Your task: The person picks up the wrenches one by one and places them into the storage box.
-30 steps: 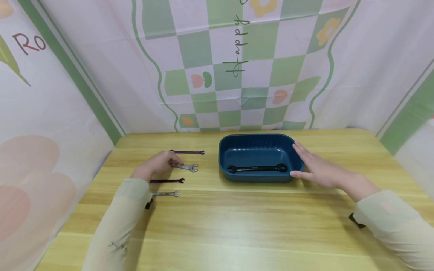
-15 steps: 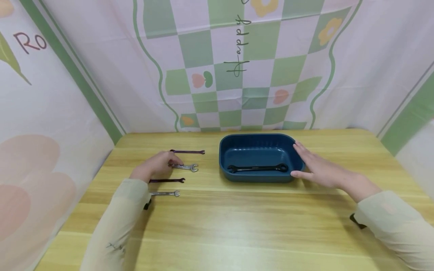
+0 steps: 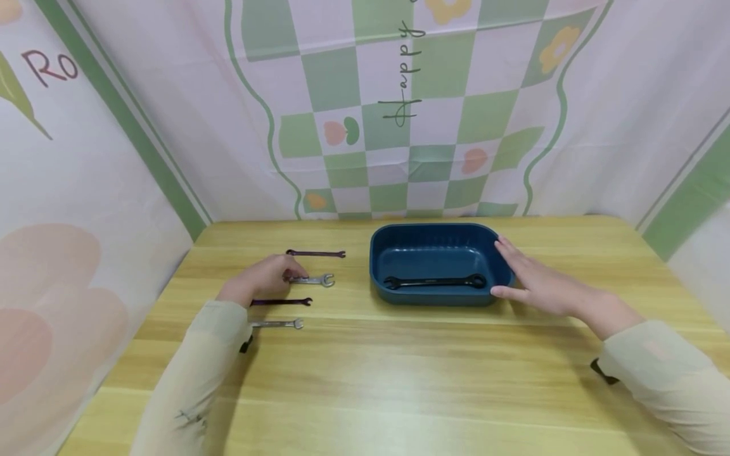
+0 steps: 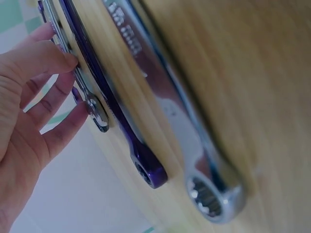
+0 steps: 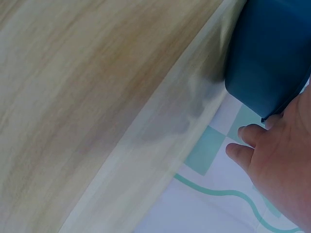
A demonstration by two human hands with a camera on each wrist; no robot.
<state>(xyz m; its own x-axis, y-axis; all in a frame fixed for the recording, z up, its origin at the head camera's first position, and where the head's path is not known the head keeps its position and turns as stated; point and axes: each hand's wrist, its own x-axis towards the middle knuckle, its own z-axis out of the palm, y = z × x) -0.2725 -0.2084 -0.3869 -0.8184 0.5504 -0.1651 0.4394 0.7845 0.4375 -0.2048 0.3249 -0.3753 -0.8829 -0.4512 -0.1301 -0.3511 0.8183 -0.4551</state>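
My left hand (image 3: 263, 277) pinches a silver combination wrench (image 3: 315, 280) lying at the left of the table, its open end pointing right. In the left wrist view, thumb and fingers meet on the shank of that wrench, near its ring end (image 4: 98, 116). A blue plastic basin (image 3: 439, 299) stands right of the wrenches, with a black wrench (image 3: 436, 282) lying inside along its front wall. Fingers extended, my right hand (image 3: 542, 285) rests against the basin's right rim, thumb toward the front corner. The right wrist view shows the basin's outer wall (image 5: 265, 58) beside that hand.
Behind the left hand lies a thin purple wrench (image 3: 316, 254). Nearer the front are another purple wrench (image 3: 285, 302) and a silver wrench (image 3: 278, 323), both partly covered by the left arm. A patterned cloth (image 3: 382, 171) hangs behind the wooden table (image 3: 399, 380).
Both hands keep their places, the left at the silver wrench and the right at the basin. The head view has shifted slightly.
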